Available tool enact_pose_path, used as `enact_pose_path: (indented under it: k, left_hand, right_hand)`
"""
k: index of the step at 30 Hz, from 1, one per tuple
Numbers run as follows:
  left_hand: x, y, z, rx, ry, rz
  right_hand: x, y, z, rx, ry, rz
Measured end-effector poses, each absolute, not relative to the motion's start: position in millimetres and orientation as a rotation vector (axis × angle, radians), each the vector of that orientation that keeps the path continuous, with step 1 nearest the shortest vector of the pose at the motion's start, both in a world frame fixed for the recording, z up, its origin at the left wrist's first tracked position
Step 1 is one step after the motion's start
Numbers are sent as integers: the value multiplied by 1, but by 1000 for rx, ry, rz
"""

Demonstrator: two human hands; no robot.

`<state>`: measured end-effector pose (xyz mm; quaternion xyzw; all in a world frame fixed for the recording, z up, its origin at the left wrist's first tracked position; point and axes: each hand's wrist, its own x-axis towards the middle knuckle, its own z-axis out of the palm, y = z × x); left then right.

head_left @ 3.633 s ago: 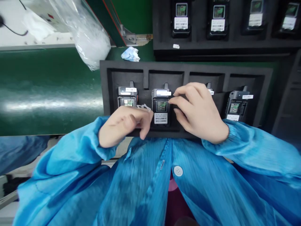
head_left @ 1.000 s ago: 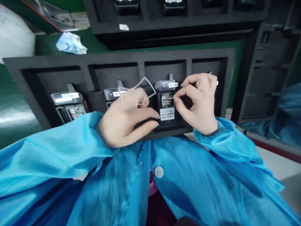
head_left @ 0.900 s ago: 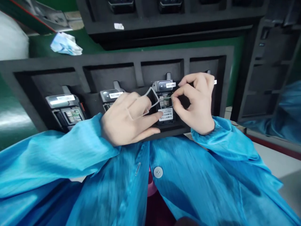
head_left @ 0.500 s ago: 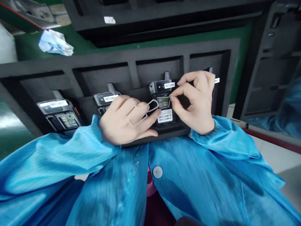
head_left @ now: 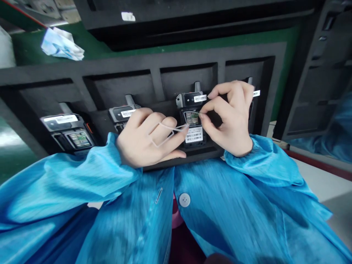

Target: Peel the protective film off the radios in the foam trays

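A black handheld radio (head_left: 182, 113) lies in a tray compartment, its back recess showing a green circuit board with metal card slots (head_left: 191, 118). My right hand (head_left: 231, 115) pinches a thin whitish sealing ring (head_left: 187, 113) between thumb and index finger at the recess's upper right corner. The ring runs along the recess edge. My left hand (head_left: 150, 139) is closed loosely, with more thin translucent sealing rings (head_left: 157, 146) looped over its fingers. Its index fingertip touches the recess's lower left edge, above a white barcode label (head_left: 194, 135).
The black foam tray (head_left: 156, 82) holds similar radios, one at the far left (head_left: 66, 124) and another partly behind my left hand (head_left: 123, 113). A crumpled blue-and-white wrapper (head_left: 62, 44) lies on the green surface. Another black tray (head_left: 192, 22) stands behind.
The looped rings on my left hand have shifted, one now stretching narrowly toward the index fingertip. The right hand's pinch stays at the recess corner. The view has moved slightly.
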<state>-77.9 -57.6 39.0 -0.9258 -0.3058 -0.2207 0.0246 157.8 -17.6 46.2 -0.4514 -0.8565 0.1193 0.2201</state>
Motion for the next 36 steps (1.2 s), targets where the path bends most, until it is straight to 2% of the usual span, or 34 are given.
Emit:
enact_pose_path:
  k: [9, 16, 21, 30, 36]
  left_hand:
    - [-77, -60, 35, -2944, -1016, -650]
    - [-77, -60, 36, -3150, -1319, -707]
    - [-78, -61, 37, -3258, -1441, -813]
    - [-79, -60, 35, -2949, -990, -696]
    - [-79, -64, 31, -3035, -1282, -758]
  right_hand:
    - [157, -18, 44, -1245, -2398, 337]
    - [163, -22, 53, -1246, -2362, 254]
    - [182, -32, 61, -1030, -2531, 164]
    - [195, -36, 47, -934, -2709, 90]
    - [187, -32, 56, -1020, -2662, 127]
